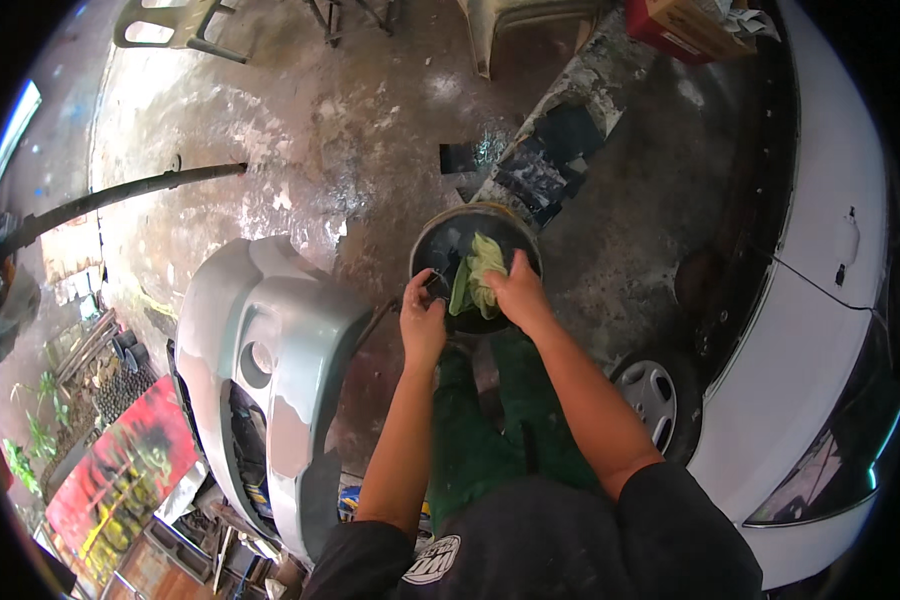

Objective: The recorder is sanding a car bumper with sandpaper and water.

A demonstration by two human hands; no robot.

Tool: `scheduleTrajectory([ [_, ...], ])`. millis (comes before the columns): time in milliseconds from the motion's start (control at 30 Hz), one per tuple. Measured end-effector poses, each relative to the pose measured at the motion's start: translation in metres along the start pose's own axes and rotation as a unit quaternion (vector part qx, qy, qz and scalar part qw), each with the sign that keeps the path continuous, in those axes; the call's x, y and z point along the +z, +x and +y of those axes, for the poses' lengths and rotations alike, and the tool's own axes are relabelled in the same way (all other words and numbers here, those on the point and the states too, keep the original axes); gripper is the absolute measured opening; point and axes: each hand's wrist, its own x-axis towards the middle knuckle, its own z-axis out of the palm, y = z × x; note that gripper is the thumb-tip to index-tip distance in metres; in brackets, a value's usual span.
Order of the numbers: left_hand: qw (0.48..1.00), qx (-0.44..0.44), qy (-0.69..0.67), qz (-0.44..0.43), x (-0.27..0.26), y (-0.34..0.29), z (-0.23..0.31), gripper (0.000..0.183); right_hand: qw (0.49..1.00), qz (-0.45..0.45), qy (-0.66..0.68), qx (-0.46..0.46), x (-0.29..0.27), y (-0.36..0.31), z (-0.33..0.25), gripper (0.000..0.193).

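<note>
A round dark bucket (430, 232) with a worn, yellowish rim stands in front of my legs. Over its opening, my right hand (518, 292) is closed on a crumpled yellow-green cloth (486, 262). A flat, brighter green piece (459, 290) hangs beside the cloth; whether it belongs to the cloth I cannot tell. My left hand (423, 308) is at the bucket's left side with its fingers curled. What those fingers hold, if anything, is too dark to make out. The inside of the bucket is dark, with greyish patches showing.
A silver-grey car bumper (315, 310) with patchy paint stands at my left. A white car (770, 400) with its wheel (650, 400) is close on my right. Dark sheets (545, 165) lie on the wet floor beyond the bucket. Plastic chairs (195, 25) and a red box (680, 28) are farther off.
</note>
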Motion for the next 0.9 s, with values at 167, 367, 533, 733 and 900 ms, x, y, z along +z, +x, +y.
scheduleTrajectory([
  [167,0.930,-0.039,-0.362,0.039,-0.015,-0.027,0.024,0.037,0.985,0.039,0.160,-0.040,-0.029,-0.017,0.020,0.066],
  [367,0.968,0.057,-0.237,0.062,-0.030,-0.048,0.073,0.025,0.987,0.035,-0.063,-0.142,-0.034,-0.045,-0.004,0.068],
  [533,0.913,-0.084,-0.400,0.016,-0.021,-0.030,0.051,0.019,0.915,0.051,0.046,-0.399,-0.023,-0.068,-0.026,0.068],
  [733,0.852,-0.086,-0.510,-0.080,-0.003,-0.043,0.070,0.016,0.915,0.126,0.084,-0.374,-0.012,-0.069,-0.021,0.068],
  [900,0.864,-0.085,-0.493,-0.048,0.010,-0.049,0.055,0.015,0.914,0.125,0.100,-0.372,-0.002,-0.072,-0.010,0.071],
])
